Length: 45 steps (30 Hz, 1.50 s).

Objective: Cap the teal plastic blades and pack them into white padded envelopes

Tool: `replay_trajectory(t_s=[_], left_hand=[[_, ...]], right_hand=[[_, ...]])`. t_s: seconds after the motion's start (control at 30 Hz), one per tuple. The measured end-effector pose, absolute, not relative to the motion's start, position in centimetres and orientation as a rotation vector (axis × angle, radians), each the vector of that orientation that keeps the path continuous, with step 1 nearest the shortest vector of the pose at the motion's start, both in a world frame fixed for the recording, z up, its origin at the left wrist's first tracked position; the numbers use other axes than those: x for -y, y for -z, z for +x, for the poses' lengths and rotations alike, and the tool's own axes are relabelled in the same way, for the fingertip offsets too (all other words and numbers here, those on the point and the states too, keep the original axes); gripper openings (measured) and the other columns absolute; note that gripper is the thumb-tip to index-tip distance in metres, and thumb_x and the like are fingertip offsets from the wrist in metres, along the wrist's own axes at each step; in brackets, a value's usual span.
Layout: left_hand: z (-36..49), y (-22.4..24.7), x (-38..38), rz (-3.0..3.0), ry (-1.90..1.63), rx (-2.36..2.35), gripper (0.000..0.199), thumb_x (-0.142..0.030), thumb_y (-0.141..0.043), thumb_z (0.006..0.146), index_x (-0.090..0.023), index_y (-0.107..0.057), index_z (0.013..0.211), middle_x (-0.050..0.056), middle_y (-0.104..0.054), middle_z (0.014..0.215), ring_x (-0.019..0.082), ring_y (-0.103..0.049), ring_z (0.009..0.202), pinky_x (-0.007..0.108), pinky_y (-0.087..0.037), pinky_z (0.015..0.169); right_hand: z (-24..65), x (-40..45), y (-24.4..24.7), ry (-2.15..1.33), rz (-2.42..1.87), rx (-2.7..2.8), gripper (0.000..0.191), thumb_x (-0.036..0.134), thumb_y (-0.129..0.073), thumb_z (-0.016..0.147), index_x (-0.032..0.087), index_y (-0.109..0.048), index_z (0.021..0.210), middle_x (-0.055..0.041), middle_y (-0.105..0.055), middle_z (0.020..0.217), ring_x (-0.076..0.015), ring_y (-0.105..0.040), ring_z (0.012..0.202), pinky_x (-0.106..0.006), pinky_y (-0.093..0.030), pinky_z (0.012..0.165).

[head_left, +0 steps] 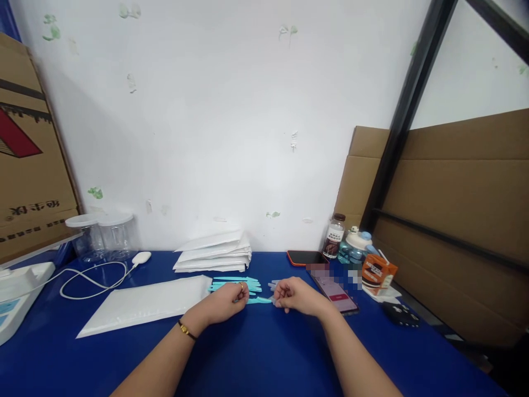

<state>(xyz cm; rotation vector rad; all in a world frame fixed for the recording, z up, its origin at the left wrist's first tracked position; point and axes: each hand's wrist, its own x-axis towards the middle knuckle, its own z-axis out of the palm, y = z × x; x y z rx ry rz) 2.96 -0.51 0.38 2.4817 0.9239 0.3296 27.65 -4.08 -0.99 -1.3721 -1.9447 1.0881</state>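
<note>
My left hand point(231, 300), with a ring and a dark bracelet, is closed on a slim turquoise eyebrow razor point(259, 300) that points right. At the razor's right end, my right hand point(291, 295) pinches a small clear cap point(273, 299). Whether the cap is on the tip or just beside it, I cannot tell. Several more turquoise eyebrow razors point(243, 281) lie in a pile behind my left hand, partly covered by it. Pale, translucent caps point(271, 285) rest on the table just behind my right hand, which hides some of them.
White mailer envelopes point(215, 256) are stacked by the wall, and another envelope point(144, 304) lies at left. Two phones point(336, 289) point(306, 257), bottles point(333, 237) and an orange box point(377, 273) stand or lie at right. Clear jars point(115, 237) and a white cable point(88, 274) are left.
</note>
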Motion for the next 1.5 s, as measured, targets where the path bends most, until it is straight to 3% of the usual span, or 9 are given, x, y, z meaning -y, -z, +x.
replay_trajectory(t_s=[0.27,0.4,0.53,0.63,0.73,1.0,1.23,1.5], left_hand=[[3.7,0.0,1.5,2.348,-0.257,-0.825,0.019,-0.028,-0.038,0.08,-0.019,-0.054,0.081,-0.001,-0.055,0.066,0.011,-0.048,0.058,0.02,-0.036,0.054],[3.7,-0.2,1.3,2.43,-0.225,-0.847,0.019,-0.032,-0.047,0.077,-0.02,-0.061,0.08,0.0,-0.061,0.071,0.012,-0.052,0.063,0.02,-0.035,0.055],[2.3,-0.5,-0.4,2.6,-0.339,-1.097,0.016,-0.032,-0.055,0.073,-0.023,-0.064,0.082,0.002,-0.063,0.081,0.017,-0.054,0.076,0.023,-0.036,0.064],[1.1,-0.2,-1.7,2.677,-0.377,-1.278,0.016,-0.026,-0.057,0.07,-0.023,-0.063,0.085,0.003,-0.062,0.086,0.02,-0.054,0.083,0.026,-0.036,0.07],[0.6,0.1,-2.2,2.706,-0.338,-1.293,0.016,-0.024,-0.057,0.071,-0.024,-0.063,0.085,0.003,-0.063,0.086,0.02,-0.054,0.083,0.027,-0.036,0.07],[0.8,0.3,-2.3,2.713,-0.339,-1.244,0.013,-0.022,-0.052,0.073,-0.023,-0.064,0.079,0.002,-0.064,0.081,0.017,-0.055,0.075,0.026,-0.035,0.067],[1.2,0.4,-1.9,2.6,-0.275,-1.157,0.013,-0.025,-0.052,0.072,-0.021,-0.064,0.076,0.002,-0.063,0.076,0.015,-0.054,0.068,0.023,-0.035,0.059],[2.7,1.2,-1.1,2.534,-0.267,-1.05,0.015,-0.033,-0.054,0.072,-0.021,-0.062,0.075,-0.001,-0.061,0.071,0.012,-0.053,0.063,0.02,-0.034,0.054]], right_hand=[[26.2,4.8,0.6,-1.173,-1.357,1.994,0.017,0.028,-0.066,0.065,0.014,-0.061,0.074,0.0016,-0.059,0.061,-0.0101,-0.057,0.052,-0.019,-0.044,0.052],[26.7,4.8,0.9,-1.339,-1.347,2.053,0.019,0.03,-0.067,0.064,0.014,-0.062,0.075,0.0013,-0.06,0.059,-0.0121,-0.059,0.054,-0.021,-0.046,0.054],[28.3,4.0,1.3,-0.924,-1.468,2.054,0.011,0.019,-0.058,0.071,0.015,-0.064,0.079,-0.0012,-0.061,0.065,-0.0109,-0.056,0.055,-0.02,-0.043,0.053],[29.0,3.5,1.5,-0.52,-1.522,2.109,0.017,0.008,-0.054,0.069,0.016,-0.065,0.079,-0.0022,-0.06,0.074,-0.0111,-0.055,0.063,-0.02,-0.042,0.059],[28.9,3.4,1.6,-0.429,-1.522,2.185,0.019,0.007,-0.056,0.068,0.018,-0.065,0.08,-0.0021,-0.058,0.081,-0.0115,-0.055,0.068,-0.021,-0.042,0.063],[28.8,3.6,1.9,-0.464,-1.582,2.23,0.005,0.018,-0.064,0.066,0.017,-0.062,0.071,-0.0032,-0.059,0.082,-0.013,-0.056,0.069,-0.021,-0.041,0.059],[29.2,3.7,2.2,-1.004,-1.607,2.081,0.013,0.012,-0.062,0.063,0.016,-0.062,0.076,0.0001,-0.062,0.06,-0.0119,-0.057,0.05,-0.02,-0.042,0.048],[27.8,3.8,2.1,-0.957,-1.517,2.08,0.008,0.023,-0.067,0.063,0.016,-0.064,0.066,-0.0016,-0.064,0.06,-0.0112,-0.056,0.047,-0.02,-0.042,0.047]])
